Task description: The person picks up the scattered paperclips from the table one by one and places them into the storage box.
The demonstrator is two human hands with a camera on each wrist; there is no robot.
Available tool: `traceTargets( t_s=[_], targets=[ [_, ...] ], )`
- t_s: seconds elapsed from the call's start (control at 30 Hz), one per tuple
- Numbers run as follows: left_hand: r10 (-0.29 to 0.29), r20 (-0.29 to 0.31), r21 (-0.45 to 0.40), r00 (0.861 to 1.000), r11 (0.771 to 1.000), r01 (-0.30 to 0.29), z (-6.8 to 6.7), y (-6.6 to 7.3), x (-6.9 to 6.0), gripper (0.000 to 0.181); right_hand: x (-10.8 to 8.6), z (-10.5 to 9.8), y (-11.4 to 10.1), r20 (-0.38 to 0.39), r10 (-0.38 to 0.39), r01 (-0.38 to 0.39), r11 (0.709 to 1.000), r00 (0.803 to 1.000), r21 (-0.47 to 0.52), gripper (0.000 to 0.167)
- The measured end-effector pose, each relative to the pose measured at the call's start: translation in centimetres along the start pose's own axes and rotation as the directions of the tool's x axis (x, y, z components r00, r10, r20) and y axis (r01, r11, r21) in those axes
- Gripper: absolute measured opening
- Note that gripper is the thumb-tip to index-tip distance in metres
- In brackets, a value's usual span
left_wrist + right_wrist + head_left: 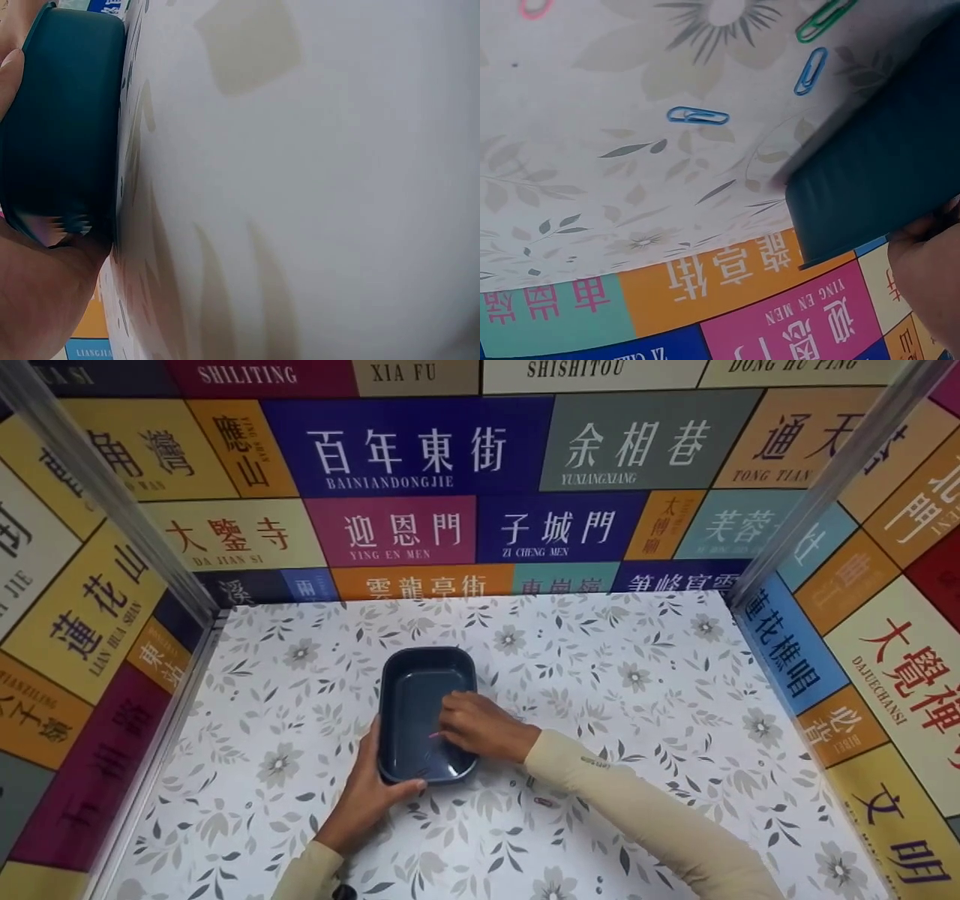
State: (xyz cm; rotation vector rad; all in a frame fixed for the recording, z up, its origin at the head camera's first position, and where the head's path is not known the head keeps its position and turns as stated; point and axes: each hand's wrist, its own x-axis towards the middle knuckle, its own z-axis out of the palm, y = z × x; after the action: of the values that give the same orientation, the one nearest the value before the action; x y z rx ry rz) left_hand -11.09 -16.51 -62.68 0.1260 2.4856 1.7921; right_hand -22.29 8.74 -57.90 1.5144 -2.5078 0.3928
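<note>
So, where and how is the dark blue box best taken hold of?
I would grip the box at its near left corner, coming from the left: it sits upright with raised walls, the left hand fits round them, and the right hand takes up the right side.

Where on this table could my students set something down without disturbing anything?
The floral tabletop looks bare left of the blue tray and left hand, to the left wall; beyond the tray, to the far wall; and right of the right sleeve. It is crowded just right of the tray, where paper clips lie near the right hand.
</note>
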Motion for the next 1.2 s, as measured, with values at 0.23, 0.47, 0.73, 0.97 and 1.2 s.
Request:
traceTargets(
  t_s=[0.23, 0.47, 0.73, 0.97, 1.2],
  targets=[
    [-0.014, -0.001, -0.009, 1.0, 1.0, 0.014, 0.0, 0.2, 0.1, 0.137, 0.9, 0.0, -0.2, 0.058, 0.047, -0.048, 0.999, 0.997, 0.015, 0.017],
    [-0.002, 0.006, -0.021, 1.0, 1.0, 0.002, -0.1, 0.2, 0.1, 0.138, 1.8, 0.2, -0.5, 0.123, 0.067, -0.066, 0.998, 0.99, -0.014, 0.025],
    [0.006, 0.009, -0.011, 1.0, 1.0, -0.006, -0.1, 0.2, 0.0, 0.135, 1.8, 0.2, -0.6, 0.145, 0.072, -0.074, 0.997, 0.987, 0.009, 0.018],
    [0.021, 0.011, 0.009, 1.0, 1.0, -0.021, -0.2, 0.1, 0.0, 0.135, 1.1, 0.0, -0.3, 0.092, 0.106, -0.118, 0.984, 0.99, 0.136, 0.01],
    [0.015, 0.015, 0.032, 1.0, 0.999, -0.016, -0.2, 0.2, 0.0, 0.137, -0.6, -0.5, 0.2, -0.058, 0.065, -0.054, 0.984, 0.996, 0.17, 0.006]
  ],
)
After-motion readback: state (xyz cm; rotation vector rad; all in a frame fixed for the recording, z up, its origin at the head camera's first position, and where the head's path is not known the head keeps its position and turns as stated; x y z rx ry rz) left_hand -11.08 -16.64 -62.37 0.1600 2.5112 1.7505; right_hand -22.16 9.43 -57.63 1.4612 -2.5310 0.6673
